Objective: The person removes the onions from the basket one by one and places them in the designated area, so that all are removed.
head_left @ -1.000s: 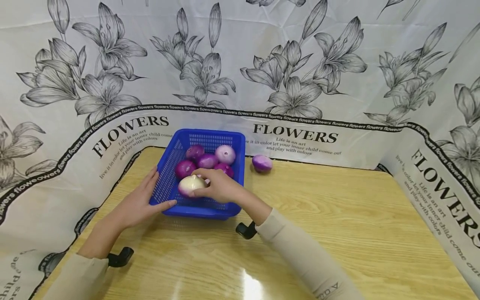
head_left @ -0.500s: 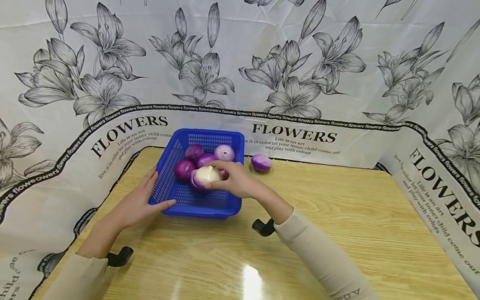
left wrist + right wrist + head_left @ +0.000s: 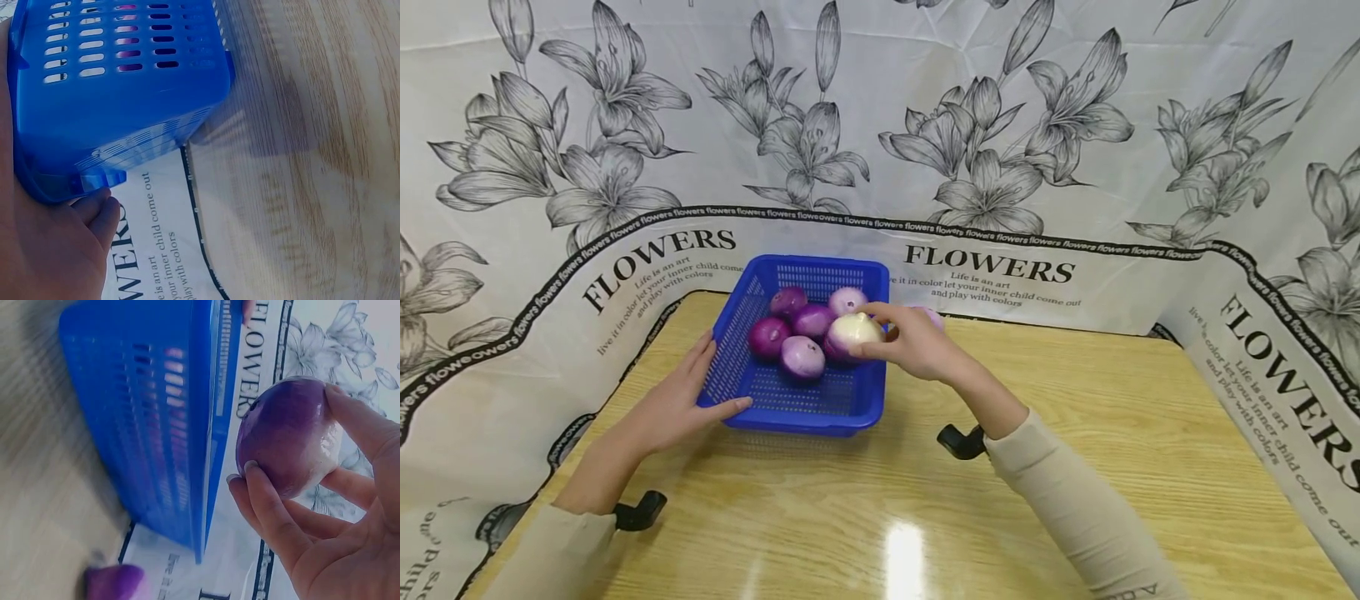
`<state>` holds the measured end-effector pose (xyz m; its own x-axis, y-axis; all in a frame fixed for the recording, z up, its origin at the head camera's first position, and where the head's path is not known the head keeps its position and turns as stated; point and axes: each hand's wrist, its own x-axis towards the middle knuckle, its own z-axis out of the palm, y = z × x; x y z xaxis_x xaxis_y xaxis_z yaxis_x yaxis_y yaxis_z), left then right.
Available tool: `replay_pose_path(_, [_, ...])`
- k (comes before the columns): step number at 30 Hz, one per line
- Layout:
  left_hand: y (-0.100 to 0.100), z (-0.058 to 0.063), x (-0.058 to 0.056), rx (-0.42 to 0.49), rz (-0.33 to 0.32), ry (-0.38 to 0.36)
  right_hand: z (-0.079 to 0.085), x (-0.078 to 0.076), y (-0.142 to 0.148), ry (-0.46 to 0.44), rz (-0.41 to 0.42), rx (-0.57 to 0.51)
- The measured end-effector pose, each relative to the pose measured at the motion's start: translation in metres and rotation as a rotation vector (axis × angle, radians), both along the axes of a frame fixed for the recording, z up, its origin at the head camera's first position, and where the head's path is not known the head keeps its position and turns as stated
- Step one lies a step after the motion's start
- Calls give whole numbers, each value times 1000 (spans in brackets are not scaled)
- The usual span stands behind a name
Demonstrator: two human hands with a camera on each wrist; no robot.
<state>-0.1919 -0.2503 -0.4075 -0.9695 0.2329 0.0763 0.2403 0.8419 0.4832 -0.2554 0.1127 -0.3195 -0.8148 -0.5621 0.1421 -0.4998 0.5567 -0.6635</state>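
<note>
My right hand [image 3: 921,340] holds a half-peeled onion [image 3: 855,333] over the right side of a blue plastic basket [image 3: 805,422]. In the right wrist view the onion [image 3: 287,437] sits between thumb and fingers, above the rim, its purple side facing the camera. Inside the basket lie several purple onions [image 3: 803,358], one partly hidden under the held one. My left hand [image 3: 681,408] spans the basket's front-left corner, thumb along the front rim and straight fingers at the left side. The left wrist view shows its fingertips [image 3: 103,206] at the rim's underside.
One more onion [image 3: 934,317] lies on the wooden table [image 3: 1075,417] right of the basket, mostly hidden behind my right hand. A white cloth [image 3: 1000,275] printed with flowers rises behind the table and along its sides.
My right hand has carried the half-peeled onion right and back from the basket's front towards its right rim. A purple onion at the front has come into view. The left hand has stayed put.
</note>
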Motion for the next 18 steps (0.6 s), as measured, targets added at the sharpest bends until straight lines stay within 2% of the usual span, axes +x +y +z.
replay_pose_path(18, [1,1,0,-5,6,-10,-5,-13,47,9,-68,34])
